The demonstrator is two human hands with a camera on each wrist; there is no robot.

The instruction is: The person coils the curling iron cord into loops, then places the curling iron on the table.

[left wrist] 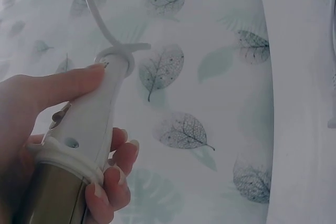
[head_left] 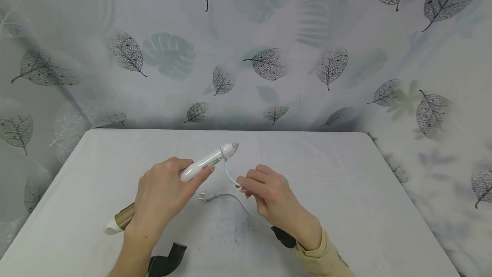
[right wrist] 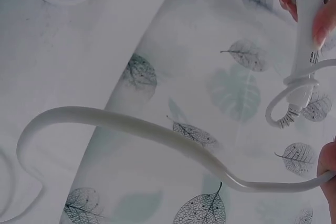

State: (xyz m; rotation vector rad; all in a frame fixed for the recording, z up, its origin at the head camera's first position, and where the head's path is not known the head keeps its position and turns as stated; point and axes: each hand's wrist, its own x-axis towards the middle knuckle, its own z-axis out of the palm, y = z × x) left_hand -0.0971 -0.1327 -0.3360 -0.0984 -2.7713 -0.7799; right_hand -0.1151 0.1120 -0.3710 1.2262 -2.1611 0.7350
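My left hand point(head_left: 159, 191) grips a curling iron point(head_left: 201, 166) with a white handle and a gold barrel point(head_left: 125, 216), tilted with its cord end up and away. In the left wrist view the thumb lies along the handle point(left wrist: 92, 121) and the fingertips curl round its far side. A white power cord point(head_left: 229, 175) loops once round the handle's end, as the right wrist view shows at the ribbed cord sleeve point(right wrist: 289, 115). Just right of that end, my right hand point(head_left: 274, 195) pinches the cord between thumb and fingers.
The cord's two-pin plug point(head_left: 202, 197) rests on the white-covered table point(head_left: 365, 191), below the iron. Slack cord point(right wrist: 68, 114) hangs in a bend beneath the right hand. Behind the table stands a leaf-patterned curtain point(head_left: 246, 93). Black pieces point(head_left: 167, 262) sit by both wrists.
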